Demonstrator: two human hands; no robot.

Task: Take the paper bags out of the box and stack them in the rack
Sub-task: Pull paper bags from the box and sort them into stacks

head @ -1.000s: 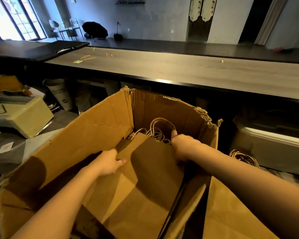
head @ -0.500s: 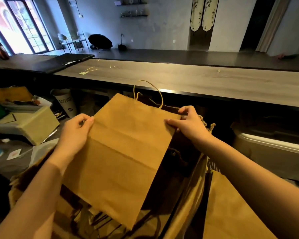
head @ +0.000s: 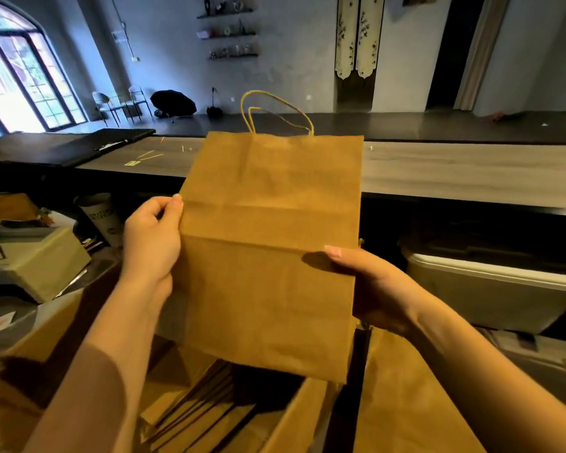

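Note:
A flat brown paper bag (head: 268, 243) with twisted handles pointing up hangs upright in front of me, above the open cardboard box (head: 40, 348). My left hand (head: 151, 237) pinches its left edge with thumb in front. My right hand (head: 370, 286) grips its right edge, thumb across the front face. Below, inside the box, several more flat paper bags (head: 193, 407) lie stacked. No rack can be made out in this view.
A long wooden counter (head: 455, 171) runs across ahead. A grey plastic bin (head: 490, 289) stands at the right, a small beige box (head: 43, 266) and a paper cup (head: 100, 217) at the left. A brown paper sheet (head: 412, 403) lies at lower right.
Both hands went from reaching into the box to lifting one bag out. The bag rose and turned from tilted to upright, and my right hand slid from its top corner to mid-edge.

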